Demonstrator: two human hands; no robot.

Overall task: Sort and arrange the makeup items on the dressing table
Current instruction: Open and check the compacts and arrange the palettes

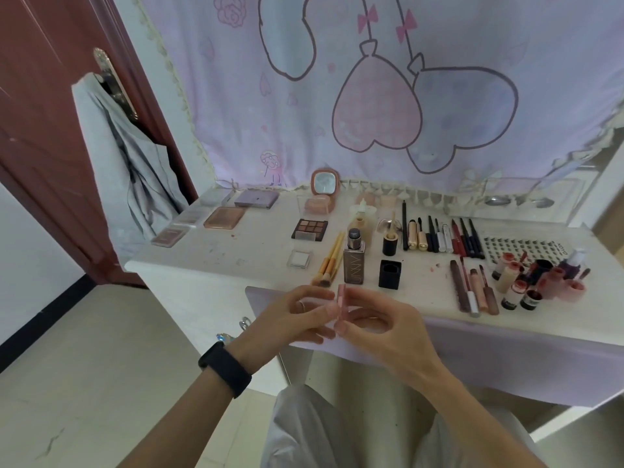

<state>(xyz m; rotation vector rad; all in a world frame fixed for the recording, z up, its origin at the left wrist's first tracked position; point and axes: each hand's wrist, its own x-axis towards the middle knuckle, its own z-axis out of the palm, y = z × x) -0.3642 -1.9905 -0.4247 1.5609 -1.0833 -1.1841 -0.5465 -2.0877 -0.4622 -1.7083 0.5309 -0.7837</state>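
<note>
A home bedroom corner: a white dressing table (209,261) laid with makeup items (413,236) at centre, a cartoon-printed cloth (371,96) hanging behind, a dark red wooden door (40,130) upper left.

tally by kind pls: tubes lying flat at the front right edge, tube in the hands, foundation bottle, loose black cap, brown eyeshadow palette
tubes lying flat: 4
pink tube, pinched by left hand and right hand: 1
foundation bottle: 1
loose black cap: 1
brown eyeshadow palette: 1
total: 8

Brown foundation bottle (354,265) — lettered "UNNY"
</note>
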